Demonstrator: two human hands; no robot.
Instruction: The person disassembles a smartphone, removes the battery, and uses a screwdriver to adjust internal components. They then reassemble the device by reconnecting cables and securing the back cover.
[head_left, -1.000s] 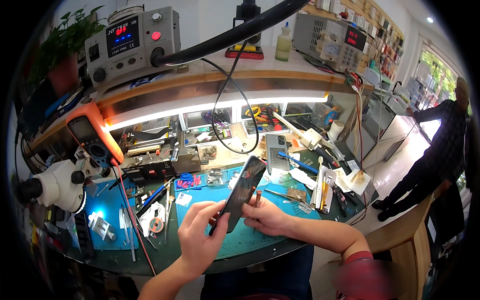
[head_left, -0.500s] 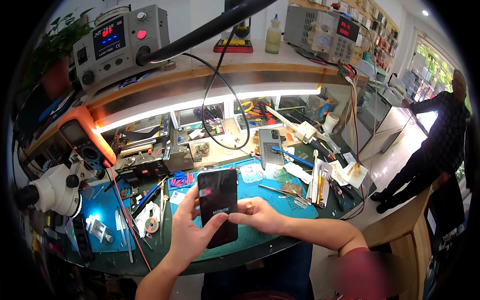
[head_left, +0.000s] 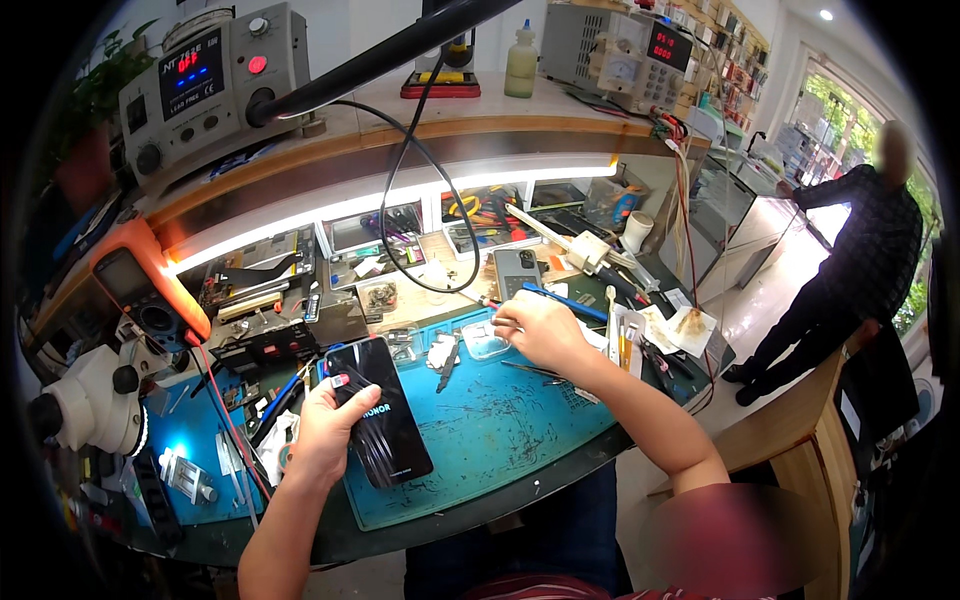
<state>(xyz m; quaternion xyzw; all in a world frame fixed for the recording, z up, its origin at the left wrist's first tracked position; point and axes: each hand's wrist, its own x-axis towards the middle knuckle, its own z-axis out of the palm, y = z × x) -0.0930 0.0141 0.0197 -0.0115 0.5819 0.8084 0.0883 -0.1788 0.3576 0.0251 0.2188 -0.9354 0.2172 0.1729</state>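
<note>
A black smartphone with a lit logo on its dark screen is held at its left edge by my left hand, thumb across the front. The phone is tilted over the blue work mat. My right hand is at the mat's far side, its bent fingers drawn together over a small clear plastic tray. What they may pinch is too small to make out. Left of that tray lie a dark slim tool and a crumpled white scrap. Behind my right hand rests a grey phone.
Tweezers, brushes and other tools lie to the right. An orange multimeter and a white microscope stand at the left. A thick black hose and a looping cable cross above the bench. A person stands at the right.
My right hand has let go of the phone and moved away to the clear tray. My left hand has shifted the phone left and tilted it; its logo shows brighter.
</note>
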